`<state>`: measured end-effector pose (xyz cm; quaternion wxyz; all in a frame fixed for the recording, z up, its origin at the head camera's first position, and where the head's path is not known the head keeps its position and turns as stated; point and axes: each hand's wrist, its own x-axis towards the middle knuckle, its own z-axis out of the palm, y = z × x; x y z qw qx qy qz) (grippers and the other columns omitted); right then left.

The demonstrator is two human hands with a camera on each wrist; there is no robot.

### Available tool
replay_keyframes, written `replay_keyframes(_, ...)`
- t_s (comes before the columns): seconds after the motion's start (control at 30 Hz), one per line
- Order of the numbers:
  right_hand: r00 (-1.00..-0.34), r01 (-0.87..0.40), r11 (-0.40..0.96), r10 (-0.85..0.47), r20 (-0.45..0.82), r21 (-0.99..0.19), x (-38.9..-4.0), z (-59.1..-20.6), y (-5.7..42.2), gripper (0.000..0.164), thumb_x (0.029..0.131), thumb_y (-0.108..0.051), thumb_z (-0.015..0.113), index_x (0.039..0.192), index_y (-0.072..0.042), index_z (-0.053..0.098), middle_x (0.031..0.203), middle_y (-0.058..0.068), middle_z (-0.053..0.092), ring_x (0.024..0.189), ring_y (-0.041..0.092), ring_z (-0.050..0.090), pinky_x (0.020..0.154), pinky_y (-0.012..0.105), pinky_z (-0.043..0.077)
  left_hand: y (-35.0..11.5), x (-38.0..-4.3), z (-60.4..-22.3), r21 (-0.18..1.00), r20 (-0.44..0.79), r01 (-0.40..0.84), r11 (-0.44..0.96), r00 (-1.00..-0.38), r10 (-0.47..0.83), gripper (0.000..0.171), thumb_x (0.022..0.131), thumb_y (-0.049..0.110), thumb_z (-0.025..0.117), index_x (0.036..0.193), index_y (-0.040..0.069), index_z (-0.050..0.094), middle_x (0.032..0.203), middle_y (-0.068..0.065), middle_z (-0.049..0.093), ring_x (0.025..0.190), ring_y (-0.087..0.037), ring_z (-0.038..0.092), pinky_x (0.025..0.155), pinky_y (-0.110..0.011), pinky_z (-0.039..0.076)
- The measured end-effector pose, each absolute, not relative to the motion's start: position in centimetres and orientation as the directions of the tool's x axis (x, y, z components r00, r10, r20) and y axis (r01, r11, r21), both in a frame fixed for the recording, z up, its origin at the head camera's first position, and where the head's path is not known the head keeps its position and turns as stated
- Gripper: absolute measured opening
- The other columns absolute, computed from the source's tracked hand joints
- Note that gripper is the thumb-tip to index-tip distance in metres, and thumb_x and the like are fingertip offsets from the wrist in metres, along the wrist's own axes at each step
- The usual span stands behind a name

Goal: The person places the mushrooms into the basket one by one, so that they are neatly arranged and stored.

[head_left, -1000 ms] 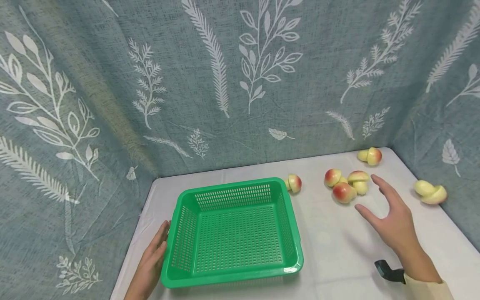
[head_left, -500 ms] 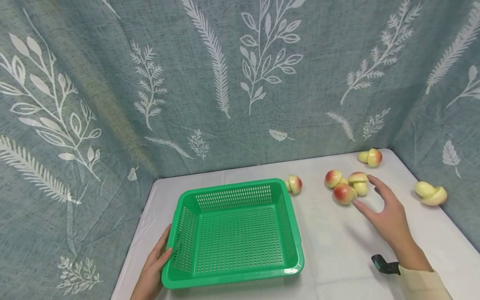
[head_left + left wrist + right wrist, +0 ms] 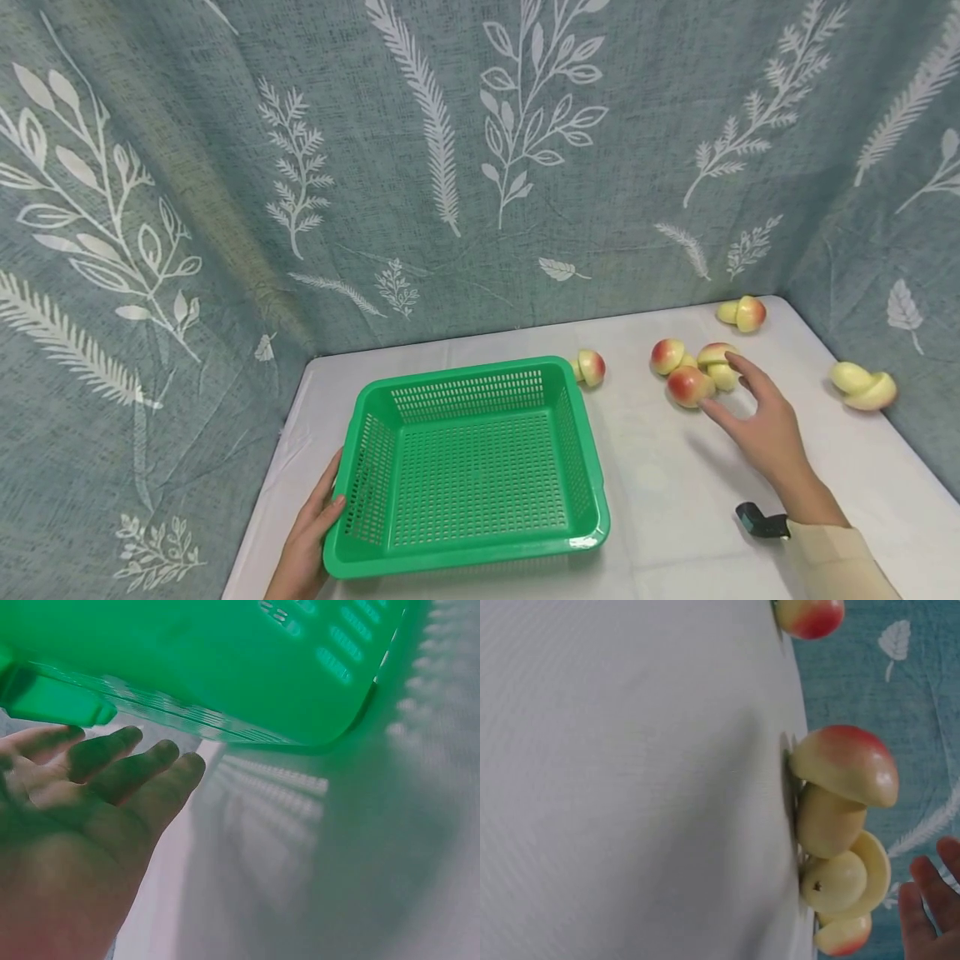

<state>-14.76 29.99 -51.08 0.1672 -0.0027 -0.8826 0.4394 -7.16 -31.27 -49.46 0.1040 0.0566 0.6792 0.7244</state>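
Observation:
A green plastic basket [image 3: 480,479] with slotted walls stands on the white table. My left hand [image 3: 309,527] holds its left side, thumb over the rim and fingers beneath it; the left wrist view shows those fingers [image 3: 142,776] stretched out under the green wall. Three toy mushrooms with red-and-yellow caps lie bunched to the right: a front one [image 3: 686,387], a left one [image 3: 667,355] and a right one [image 3: 720,377]. My right hand [image 3: 768,429] hovers at this bunch, thumb and index finger spread, its thumb tip right at the front mushroom. Nothing is in its grasp.
One toy mushroom [image 3: 590,367] lies just behind the basket's right corner. Another mushroom [image 3: 742,314] is at the table's back right, and a pale-sided mushroom [image 3: 862,386] lies near the right edge. A leaf-patterned blue-green curtain [image 3: 465,167] encloses the table behind and at both sides.
My right hand has moved left, closer to the bunched mushrooms. My left thumb has come over the basket's rim. The basket and mushrooms stay in place.

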Motion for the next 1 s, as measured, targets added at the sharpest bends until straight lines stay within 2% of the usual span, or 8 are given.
replay_keyframes(0.3, -0.96, -0.108, 0.627, 0.136, 0.245, -0.772, -15.2, -51.6, 29.9, 0.081, 0.1, -0.025, 0.083, 0.164, 0.0, 0.041, 0.161, 0.032, 0.044, 0.14, 0.06, 0.045, 0.109, 0.077, 0.037, -31.3, -7.2, -49.4, 0.994, -0.086, -0.099, -0.049, -0.971, 0.223, 0.067, 0.121, 0.027, 0.032, 0.176, 0.013, -0.004, 0.179, -0.02, -0.009, 0.145, 0.008, 0.038, 0.113, -0.024, 0.04)
replay_keyframes(0.53, -0.968, -0.075, 0.597, 0.15, 0.203, -0.799, -15.8, -51.9, 29.9, 0.082, 0.102, -0.029, 0.081, 0.165, 0.001, 0.039, 0.156, 0.033, 0.048, 0.139, 0.056, 0.049, 0.108, 0.072, 0.042, -31.4, -7.3, -49.1, 0.996, -0.067, -0.08, -0.047, -0.969, 0.236, 0.065, 0.122, 0.025, 0.031, 0.176, 0.013, -0.003, 0.179, -0.021, -0.01, 0.146, 0.008, 0.038, 0.113, -0.021, 0.04)
replay_keyframes(1.0, -0.969, -0.087, 0.613, 0.131, 0.21, -0.786, -16.7, -51.8, 29.9, 0.074, 0.098, -0.024, 0.085, 0.156, 0.004, 0.05, 0.154, 0.03, 0.053, 0.132, 0.054, 0.056, 0.105, 0.068, 0.047, -31.4, -7.3, -49.1, 0.993, -0.106, -0.116, -0.035, -0.972, 0.209, 0.067, 0.121, 0.028, 0.034, 0.176, 0.014, -0.003, 0.178, -0.023, -0.007, 0.142, 0.009, 0.042, 0.11, -0.022, 0.044)
